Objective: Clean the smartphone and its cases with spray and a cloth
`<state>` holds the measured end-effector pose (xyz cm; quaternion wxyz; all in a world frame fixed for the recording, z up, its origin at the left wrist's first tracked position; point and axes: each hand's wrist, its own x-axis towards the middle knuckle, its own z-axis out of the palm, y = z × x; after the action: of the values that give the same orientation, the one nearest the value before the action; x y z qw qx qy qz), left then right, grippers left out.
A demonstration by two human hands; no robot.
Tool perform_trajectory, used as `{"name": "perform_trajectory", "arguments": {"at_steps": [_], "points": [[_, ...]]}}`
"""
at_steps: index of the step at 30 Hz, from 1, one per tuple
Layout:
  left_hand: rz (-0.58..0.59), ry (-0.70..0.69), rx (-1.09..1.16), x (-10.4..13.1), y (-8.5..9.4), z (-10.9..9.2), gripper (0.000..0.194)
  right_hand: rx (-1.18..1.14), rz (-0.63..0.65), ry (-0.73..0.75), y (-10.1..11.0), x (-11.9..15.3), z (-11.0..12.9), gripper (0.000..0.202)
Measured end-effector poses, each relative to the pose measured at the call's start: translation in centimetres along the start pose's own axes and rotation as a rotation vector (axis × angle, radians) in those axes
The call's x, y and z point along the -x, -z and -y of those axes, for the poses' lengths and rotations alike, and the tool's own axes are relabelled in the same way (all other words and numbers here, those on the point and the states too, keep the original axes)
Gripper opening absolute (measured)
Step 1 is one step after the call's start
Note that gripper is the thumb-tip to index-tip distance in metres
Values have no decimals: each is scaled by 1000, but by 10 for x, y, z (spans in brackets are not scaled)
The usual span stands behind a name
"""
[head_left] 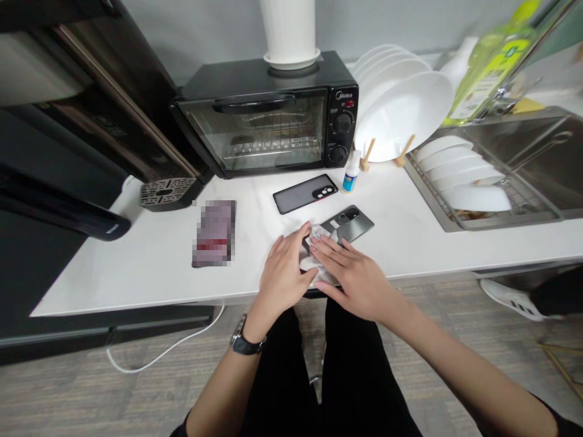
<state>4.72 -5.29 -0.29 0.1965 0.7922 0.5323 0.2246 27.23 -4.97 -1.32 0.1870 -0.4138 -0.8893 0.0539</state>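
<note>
At the white countertop [136, 276], we note both hands at a crumpled white tissue [323, 235], close to the front edge. Left hand [285, 261]: half curled, thumb and forefinger at the tissue's left side; we cannot tell whether it grips. Right hand [355, 276]: mostly open, fingers nearly straight and laid over the tissue, thumb apart. What lies beneath, we cannot make out. Just beyond, we record a grey smartphone [357, 229], camera side up, partly hidden by tissue and fingers; behind it a black-rimmed phone case [298, 196] and, near that, a small spray bottle [350, 177].
</note>
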Motion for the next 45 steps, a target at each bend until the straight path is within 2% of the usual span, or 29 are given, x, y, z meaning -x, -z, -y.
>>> {"name": "perform_trajectory", "arguments": {"at_steps": [1,4,5,9,10,14,18,21,24,28,33,36,38,40,45], "points": [[-5,2,-3,0,0,0,80,8,-6,-7,0,0,-1,60],[-9,14,0,1,0,1,78,113,-140,-233,-1,-1,-6,61],[-4,15,3,1,0,1,79,121,-154,-250,-2,-2,-4,61],[4,7,2,0,0,1,80,20,-45,-31,-5,-2,9,60],[0,7,1,0,0,1,81,15,-47,-36,-5,-2,9,59],[-13,13,14,0,-1,1,81,91,-182,-259,-3,-2,-8,56],[-13,15,13,1,-1,2,81,77,-149,-180,-3,-4,-18,56],[-17,20,11,1,-1,1,80,101,-198,-241,-5,-6,-16,51],[-16,9,22,0,-1,0,79,95,-196,-217,-7,-9,-16,49],[-36,7,2,0,-3,-1,81,111,-236,-262,-9,-10,-18,44],[-156,12,-90,2,-9,-1,67,76,-242,-218,-12,-6,2,38],[-163,-23,-98,2,-12,1,61,-18,-186,-111,-14,-5,18,37],[-156,-36,-81,1,-12,3,60,-71,-159,-61,-15,-5,20,37],[-155,-37,-51,-1,-11,4,59,-69,-205,-122,-13,-4,12,36],[-131,-18,32,-4,-7,3,63,-160,-418,-314,1,2,-10,35]]}}
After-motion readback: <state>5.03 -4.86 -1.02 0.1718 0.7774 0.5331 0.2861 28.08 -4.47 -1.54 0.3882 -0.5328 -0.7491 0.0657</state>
